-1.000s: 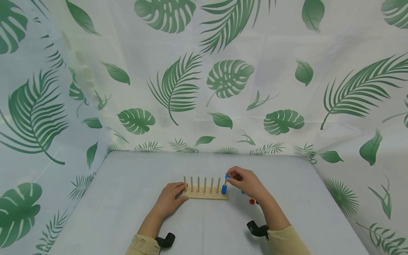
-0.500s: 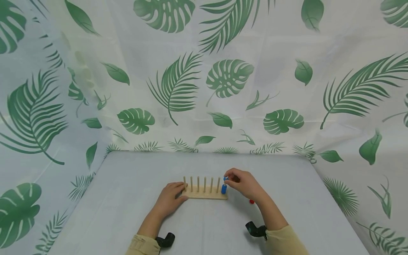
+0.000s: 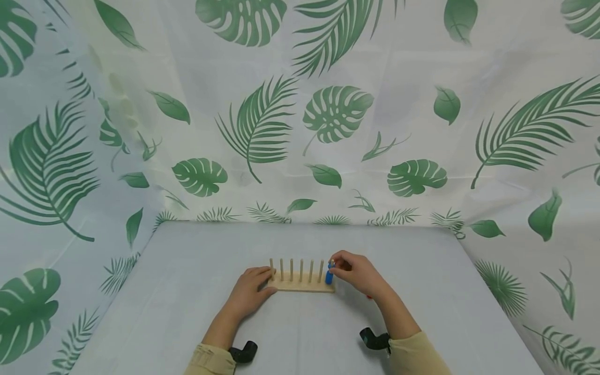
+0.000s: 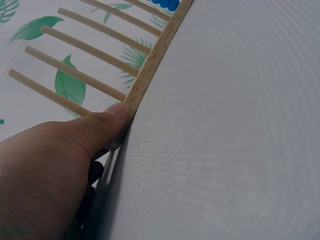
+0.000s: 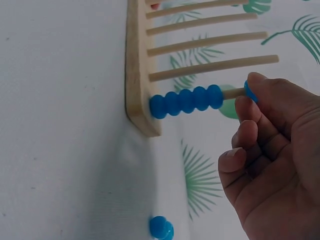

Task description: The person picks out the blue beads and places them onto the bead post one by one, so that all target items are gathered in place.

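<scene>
A wooden peg rack (image 3: 302, 286) with a row of upright pegs stands on the table in the head view. My left hand (image 3: 250, 292) grips its left end, the thumb (image 4: 117, 111) lying along the front edge in the left wrist view. Several blue beads (image 5: 186, 101) are stacked at the foot of the rightmost peg. My right hand (image 3: 360, 271) pinches one more blue bead (image 5: 251, 92) between thumb and index finger, around the upper end of that same peg. Bare peg shows between this bead and the stack. The other pegs carry no beads in the head view.
Loose blue beads (image 5: 159, 227) lie on the table right of the rack in the right wrist view. A bit of red (image 3: 369, 297) shows beside my right forearm. Leaf-patterned cloth (image 3: 328, 114) hangs behind the white tabletop (image 3: 211, 245).
My right hand has moved down and slightly left, bringing the pinched blue bead onto the rightmost peg. Its forearm now covers more of the loose beads. My left hand stays in place.
</scene>
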The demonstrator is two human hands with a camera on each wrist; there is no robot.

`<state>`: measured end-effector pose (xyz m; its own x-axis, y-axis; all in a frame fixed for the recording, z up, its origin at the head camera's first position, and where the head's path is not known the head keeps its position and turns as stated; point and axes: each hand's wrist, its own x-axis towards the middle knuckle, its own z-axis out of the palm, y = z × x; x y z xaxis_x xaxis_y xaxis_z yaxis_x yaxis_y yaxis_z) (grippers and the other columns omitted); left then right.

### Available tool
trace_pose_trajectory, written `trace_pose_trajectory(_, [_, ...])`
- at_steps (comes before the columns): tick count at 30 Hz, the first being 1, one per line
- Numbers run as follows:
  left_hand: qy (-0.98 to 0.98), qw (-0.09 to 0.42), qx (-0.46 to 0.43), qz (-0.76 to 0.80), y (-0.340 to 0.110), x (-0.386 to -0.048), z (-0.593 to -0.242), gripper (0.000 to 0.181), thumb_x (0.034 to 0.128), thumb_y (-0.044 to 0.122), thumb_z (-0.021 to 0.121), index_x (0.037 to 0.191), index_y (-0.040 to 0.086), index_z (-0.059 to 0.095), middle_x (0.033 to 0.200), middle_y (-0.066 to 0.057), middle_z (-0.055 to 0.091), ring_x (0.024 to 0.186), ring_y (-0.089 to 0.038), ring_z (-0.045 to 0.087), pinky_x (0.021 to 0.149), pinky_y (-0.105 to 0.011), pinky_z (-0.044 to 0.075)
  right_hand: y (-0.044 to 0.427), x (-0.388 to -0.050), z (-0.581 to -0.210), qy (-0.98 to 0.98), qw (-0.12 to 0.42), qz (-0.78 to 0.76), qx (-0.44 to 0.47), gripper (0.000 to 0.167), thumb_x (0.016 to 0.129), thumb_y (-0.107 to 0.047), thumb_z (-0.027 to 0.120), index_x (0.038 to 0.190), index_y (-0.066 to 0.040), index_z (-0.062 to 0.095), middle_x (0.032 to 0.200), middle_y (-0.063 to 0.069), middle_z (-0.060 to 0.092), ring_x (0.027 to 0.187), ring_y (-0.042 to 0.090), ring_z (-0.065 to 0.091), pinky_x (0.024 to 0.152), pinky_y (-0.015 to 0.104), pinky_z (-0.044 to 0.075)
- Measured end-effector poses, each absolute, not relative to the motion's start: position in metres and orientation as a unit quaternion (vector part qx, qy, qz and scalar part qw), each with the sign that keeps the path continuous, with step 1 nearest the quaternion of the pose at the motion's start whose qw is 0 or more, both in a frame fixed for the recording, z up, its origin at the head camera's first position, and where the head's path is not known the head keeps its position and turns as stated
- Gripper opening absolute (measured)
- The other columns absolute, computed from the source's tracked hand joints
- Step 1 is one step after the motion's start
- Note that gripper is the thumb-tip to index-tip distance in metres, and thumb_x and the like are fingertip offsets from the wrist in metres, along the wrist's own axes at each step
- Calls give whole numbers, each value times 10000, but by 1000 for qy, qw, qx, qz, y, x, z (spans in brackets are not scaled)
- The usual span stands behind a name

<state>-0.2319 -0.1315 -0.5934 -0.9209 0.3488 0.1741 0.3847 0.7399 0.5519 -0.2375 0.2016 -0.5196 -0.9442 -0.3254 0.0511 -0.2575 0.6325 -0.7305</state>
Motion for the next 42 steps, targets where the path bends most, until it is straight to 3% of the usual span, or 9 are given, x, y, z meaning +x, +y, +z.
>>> trace_pose_trajectory(21, [-931, 33, -196, -305, -131, -231, -593, 538, 913, 393, 691, 1381, 146, 592, 1420, -29, 577, 1344, -300, 488, 1132, -506, 395, 202, -239, -533, 902, 59, -393, -169, 139, 920, -270, 713, 1030, -217, 645, 836, -75, 621, 717, 86, 537, 600, 235, 462])
trace_pose_trajectory(30, [-932, 39, -201, -298, -131, -231, -594, 535, 914, 395, 688, 1373, 135, 598, 1414, -33, 580, 1334, -299, 496, 1120, -507, 406, 207, -239, -533, 901, 65, -392, -175, 322, 940, -281, 690, 1230, -158, 623, 866, -71, 632, 717, 78, 540, 589, 235, 470])
trace_pose_trajectory(36, [-933, 45, -202, -296, -131, -232, -594, 529, 911, 397, 690, 1363, 135, 607, 1407, -36, 587, 1328, -305, 500, 1113, -513, 411, 219, -238, -527, 910, 43, -380, -161, 277, 946, -272, 682, 1211, -204, 637, 853, -81, 624, 724, 77, 544, 636, 234, 472])
trace_pose_trajectory(42, [-933, 43, -202, -296, -131, -233, -595, 517, 918, 387, 685, 1364, 138, 607, 1408, -36, 587, 1331, -309, 497, 1114, -515, 408, 235, -243, -529, 918, 47, -376, -114, 307, 948, -287, 679, 1229, -169, 641, 869, -60, 618, 746, 107, 540, 665, 240, 474])
